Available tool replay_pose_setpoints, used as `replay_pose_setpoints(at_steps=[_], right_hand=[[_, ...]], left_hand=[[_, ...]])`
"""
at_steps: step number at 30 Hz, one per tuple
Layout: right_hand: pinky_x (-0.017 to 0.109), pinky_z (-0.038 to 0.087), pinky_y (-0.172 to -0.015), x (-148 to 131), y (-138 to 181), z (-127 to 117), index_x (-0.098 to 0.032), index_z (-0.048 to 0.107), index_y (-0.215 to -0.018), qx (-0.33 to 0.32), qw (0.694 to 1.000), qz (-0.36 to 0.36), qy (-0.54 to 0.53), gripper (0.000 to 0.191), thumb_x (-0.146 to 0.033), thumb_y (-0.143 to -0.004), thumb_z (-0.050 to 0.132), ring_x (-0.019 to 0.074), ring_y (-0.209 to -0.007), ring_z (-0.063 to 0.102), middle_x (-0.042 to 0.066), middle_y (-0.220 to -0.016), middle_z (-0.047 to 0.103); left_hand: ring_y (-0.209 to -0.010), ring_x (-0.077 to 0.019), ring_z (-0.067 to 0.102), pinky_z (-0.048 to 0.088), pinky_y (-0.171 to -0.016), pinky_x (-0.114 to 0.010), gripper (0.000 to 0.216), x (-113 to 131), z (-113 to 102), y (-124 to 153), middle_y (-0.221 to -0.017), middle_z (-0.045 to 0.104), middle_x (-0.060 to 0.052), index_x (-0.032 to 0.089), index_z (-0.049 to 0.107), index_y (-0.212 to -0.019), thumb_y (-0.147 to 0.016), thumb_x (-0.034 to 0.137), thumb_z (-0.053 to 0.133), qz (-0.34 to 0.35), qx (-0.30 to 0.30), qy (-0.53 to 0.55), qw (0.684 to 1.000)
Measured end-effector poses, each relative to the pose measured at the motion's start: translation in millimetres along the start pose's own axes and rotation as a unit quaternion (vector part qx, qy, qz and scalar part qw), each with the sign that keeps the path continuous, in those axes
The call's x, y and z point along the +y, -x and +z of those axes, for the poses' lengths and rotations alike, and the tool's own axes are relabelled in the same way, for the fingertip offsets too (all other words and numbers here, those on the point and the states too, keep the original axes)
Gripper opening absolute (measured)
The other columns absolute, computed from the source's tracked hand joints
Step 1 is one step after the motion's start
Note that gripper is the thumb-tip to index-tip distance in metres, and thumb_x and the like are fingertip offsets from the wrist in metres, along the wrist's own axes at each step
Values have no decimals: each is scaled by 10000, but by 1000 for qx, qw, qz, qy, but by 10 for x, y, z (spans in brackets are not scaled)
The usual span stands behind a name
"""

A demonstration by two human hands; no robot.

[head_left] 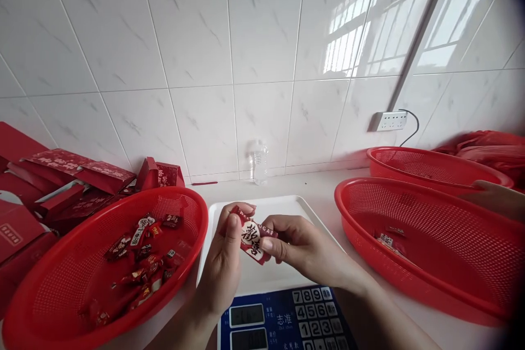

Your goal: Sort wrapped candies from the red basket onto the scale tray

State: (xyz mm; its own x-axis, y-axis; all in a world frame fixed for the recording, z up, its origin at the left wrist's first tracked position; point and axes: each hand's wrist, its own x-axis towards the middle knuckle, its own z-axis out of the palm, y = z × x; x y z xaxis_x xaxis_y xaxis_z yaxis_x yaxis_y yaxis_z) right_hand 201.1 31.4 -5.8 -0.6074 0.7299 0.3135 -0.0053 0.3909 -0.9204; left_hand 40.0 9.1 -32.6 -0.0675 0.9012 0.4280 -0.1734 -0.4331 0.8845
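Note:
Both my hands hold one small red candy packet (251, 236) with a white patch and black lettering, above the white pan of a weighing scale (299, 208). My left hand (223, 262) pinches its left side with thumb and fingers. On the packet's right side, my right hand (307, 249) is closed with the thumb on the front. Below them is the scale's blue keypad panel (283, 317). A red oval basket (49, 284) to the left holds several wrapped candies (143, 262).
Another red basket (369, 262) on the right has a few wrapped pieces, with a further red basket (435, 169) behind it and another person's hand (492, 199) at its rim. Red boxes (82, 175) pile up at left. A clear bottle (260, 163) stands by the tiled wall.

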Motion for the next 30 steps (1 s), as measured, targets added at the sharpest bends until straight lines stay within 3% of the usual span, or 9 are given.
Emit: replay_pose_setpoints(at_steps=[7,13,20,30], right_hand=[[259,411,-620,12,0,-65,-166,629,-763,52,998,35,22,444,-596,-871,638,124,-653,529,16,-706,627],[258,358,-579,-73,63,-110,-160,633,-760,27,995,58,75,428,-568,-889,610,119,-628,473,8,-688,596],[249,383,-583,-112,90,-59,-162,609,-751,-6,999,39,26,445,-589,-875,632,114,-626,499,2,-680,588],[244,379,-555,-169,132,-34,-175,589,-724,-3,1000,12,-21,444,-589,-875,644,109,-606,491,-7,-655,568]], left_hand=[[-835,-181,565,456,-791,-295,225,144,-124,-119,-867,653,-29,210,662,-930,-945,423,590,-30,-64,4,997],[-620,-124,424,356,-595,-246,376,206,-206,-142,-632,498,23,190,570,-722,-901,517,617,-60,-80,-12,995],[-569,-108,319,285,-541,-258,458,209,-240,-95,-596,384,47,197,463,-653,-923,555,560,-101,-158,-43,981],[-565,-120,287,259,-526,-275,459,280,-172,-41,-593,338,46,210,450,-635,-915,555,566,-81,-130,-42,987]])
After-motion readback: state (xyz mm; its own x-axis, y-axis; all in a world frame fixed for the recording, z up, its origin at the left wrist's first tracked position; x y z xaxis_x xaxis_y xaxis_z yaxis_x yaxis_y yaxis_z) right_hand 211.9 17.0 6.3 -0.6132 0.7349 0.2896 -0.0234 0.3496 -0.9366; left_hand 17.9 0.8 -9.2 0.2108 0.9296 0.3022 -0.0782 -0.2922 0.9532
